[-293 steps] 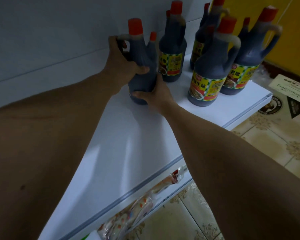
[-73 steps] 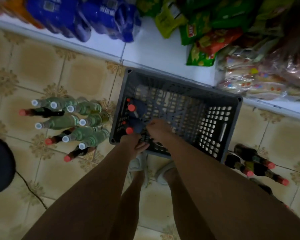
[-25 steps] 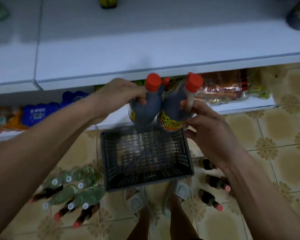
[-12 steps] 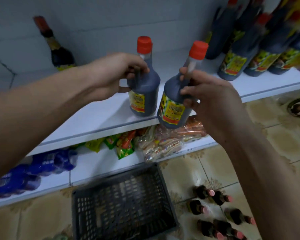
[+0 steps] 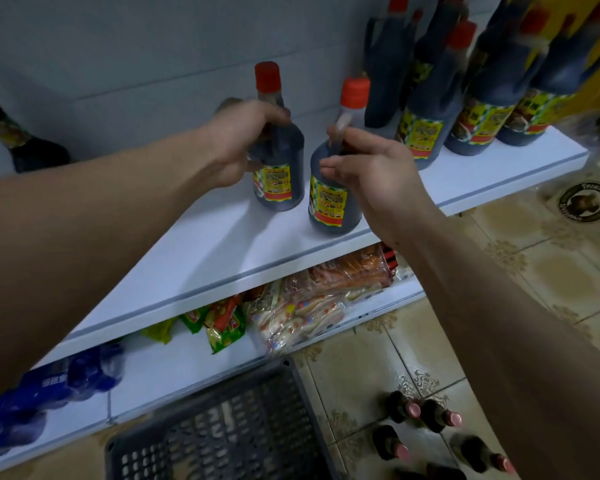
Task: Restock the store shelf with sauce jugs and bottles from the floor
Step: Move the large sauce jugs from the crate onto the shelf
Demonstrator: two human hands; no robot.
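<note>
Two dark sauce jugs with red caps and yellow labels stand on the white shelf (image 5: 194, 258). My left hand (image 5: 238, 142) grips the handle side of the left jug (image 5: 279, 174). The right jug (image 5: 329, 199) sits near the shelf's front edge, and my right hand (image 5: 378, 171) is wrapped around its handle below the neck. Several more jugs of the same kind (image 5: 430, 126) are grouped at the shelf's right end, against the back wall.
A lone dark bottle (image 5: 25, 147) stands at the shelf's far left. Snack bags (image 5: 302, 306) and blue packs (image 5: 49, 386) fill the lower shelves. A grey plastic crate (image 5: 222, 434) sits on the tiled floor, with several dark bottles (image 5: 426, 424) to its right.
Both jugs came up from the crate and moved forward over the shelf edge. They now rest on the shelf surface, closer to the group of jugs at the right.
</note>
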